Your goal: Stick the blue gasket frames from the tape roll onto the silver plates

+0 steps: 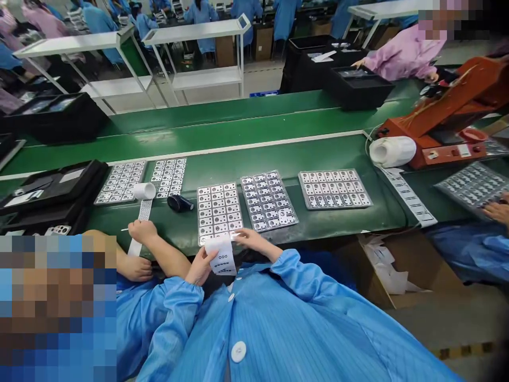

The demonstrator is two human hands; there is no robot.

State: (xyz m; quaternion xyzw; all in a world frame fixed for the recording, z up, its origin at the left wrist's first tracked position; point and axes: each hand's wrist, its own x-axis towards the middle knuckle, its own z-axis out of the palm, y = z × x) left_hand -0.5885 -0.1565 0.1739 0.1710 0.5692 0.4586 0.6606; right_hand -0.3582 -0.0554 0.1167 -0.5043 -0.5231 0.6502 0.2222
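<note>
Left hand pinched narrow on the white label strip just below the silver punched-plate tray, right hand open w/ fingers at the tray's near corner: gd hold, keep strip taut, no creases!

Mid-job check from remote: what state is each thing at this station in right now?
Left hand: gripping the label strip.
Right hand: fingers reaching onto the near sheet's edge.
Label strip: curled, held up off the belt.
Near sheet of metal parts: flat on the green belt.
Middle sheet: flat, turned askew.
White roll: on its side, strip trailing out.
</note>
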